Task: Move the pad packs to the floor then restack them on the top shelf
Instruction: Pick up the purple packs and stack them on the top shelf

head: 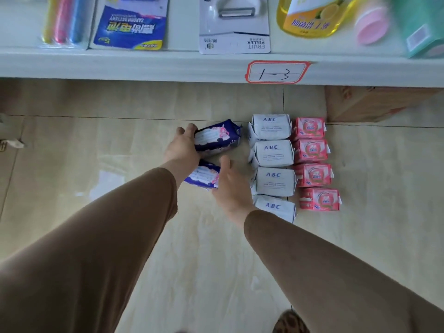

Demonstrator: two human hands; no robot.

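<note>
Two dark blue pad packs lie on the tiled floor. My left hand [182, 145] grips the left end of the farther blue pack [219, 137]. My right hand [231, 186] covers the right end of the nearer blue pack [203, 175], thumb raised; its fingers are hidden, so its grip is unclear. To their right runs a column of several white ABC packs [274, 153], the nearest partly hidden by my right forearm. Beside that lies a column of several pink packs [312, 150].
A white shelf [144, 66] with a red-framed "1-3" label [276, 72] spans the top, holding a battery card [131, 25], a fruit peeler card [234, 25], a yellow bottle [310, 15] and pink cups. A cardboard box [365, 104] stands under it at right. A patterned shoe [290, 320] shows below.
</note>
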